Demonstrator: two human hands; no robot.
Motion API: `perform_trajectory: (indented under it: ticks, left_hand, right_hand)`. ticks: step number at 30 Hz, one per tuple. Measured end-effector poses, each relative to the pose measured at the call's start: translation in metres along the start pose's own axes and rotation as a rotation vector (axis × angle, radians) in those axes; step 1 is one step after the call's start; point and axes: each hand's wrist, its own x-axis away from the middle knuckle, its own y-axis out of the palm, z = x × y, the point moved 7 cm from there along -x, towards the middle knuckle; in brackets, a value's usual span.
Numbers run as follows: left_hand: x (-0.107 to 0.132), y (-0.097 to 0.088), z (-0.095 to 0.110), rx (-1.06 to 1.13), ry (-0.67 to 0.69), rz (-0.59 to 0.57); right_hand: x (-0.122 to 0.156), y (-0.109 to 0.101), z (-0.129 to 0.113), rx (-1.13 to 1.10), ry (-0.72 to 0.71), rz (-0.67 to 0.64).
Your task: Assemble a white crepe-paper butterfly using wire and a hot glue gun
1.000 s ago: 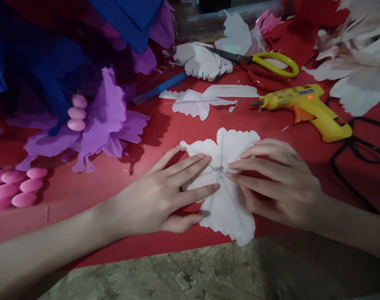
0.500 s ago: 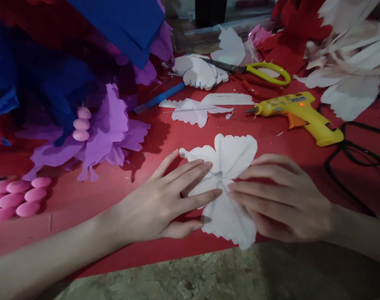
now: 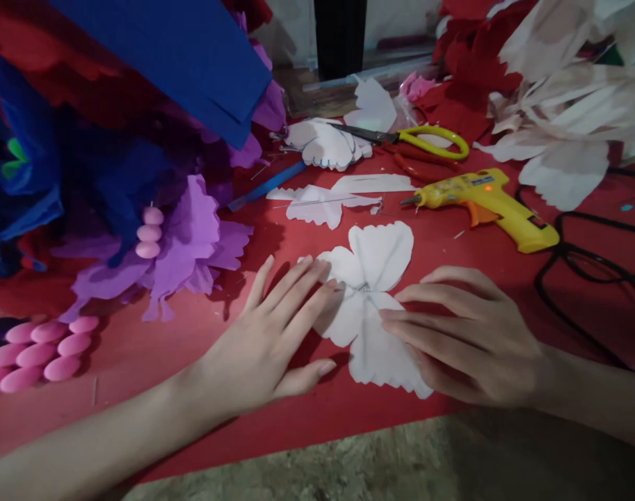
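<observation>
A white paper butterfly (image 3: 382, 254) lies on the red table surface between my two hands. Grey lines run over its wings, and something small and shiny is at its centre. My left hand (image 3: 268, 337) rests on the left wings, palm down, its fingers stretched out and the thumb apart. From the right, my right hand (image 3: 468, 337) touches the butterfly's right edge with fingertips slightly bent and spread. Its thumb is partly hidden beside the lower wing. Neither hand appears to grip anything.
Beyond lie a yellow glue gun (image 3: 484, 202) with a lit orange light, yellow-and-red-handled scissors (image 3: 432, 139), a blue pen-like stick (image 3: 268, 186) and white paper cutouts (image 3: 322, 149). Purple paper butterflies (image 3: 186, 236) and pink oval pieces (image 3: 40, 353) are on the left. A black cable (image 3: 567, 264) curls at right.
My left hand has slid left, uncovering more of the left wings and the centre. My right hand stays at the right edge. The whole view has shifted a little.
</observation>
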Motion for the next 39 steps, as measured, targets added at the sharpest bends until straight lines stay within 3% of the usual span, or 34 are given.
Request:
perform_trajectory:
  ticks: [9, 11, 15, 18, 24, 29, 35, 39]
  left_hand:
    - [0.008, -0.013, 0.004, 0.208, 0.06, 0.158]
    - [0.01, -0.018, 0.007, 0.292, 0.127, 0.213]
    - [0.01, -0.021, 0.02, 0.43, 0.337, 0.188]
    - [0.011, -0.023, 0.023, 0.454, 0.416, 0.198]
    - [0.002, -0.013, 0.015, 0.355, 0.236, 0.053]
    - [-0.002, -0.016, 0.016, 0.302, 0.225, 0.023]
    - [-0.002, -0.017, 0.017, 0.274, 0.236, 0.061]
    - [-0.001, -0.017, 0.018, 0.249, 0.231, 0.082]
  right_hand:
    - [-0.003, -0.007, 0.005, 0.086, 0.041, 0.026]
    - [-0.002, -0.006, 0.006, 0.092, 0.049, 0.025]
    - [0.0, -0.002, 0.009, 0.11, 0.085, 0.011]
    - [0.0, 0.0, 0.008, 0.094, 0.088, 0.016]
    - [0.002, 0.007, 0.023, 0.047, 0.237, -0.035]
    - [0.013, 0.011, 0.054, -0.065, 0.453, -0.168]
    - [0.013, 0.016, 0.062, -0.322, 0.381, -0.459]
    - [0.01, 0.013, 0.062, -0.371, 0.42, -0.469]
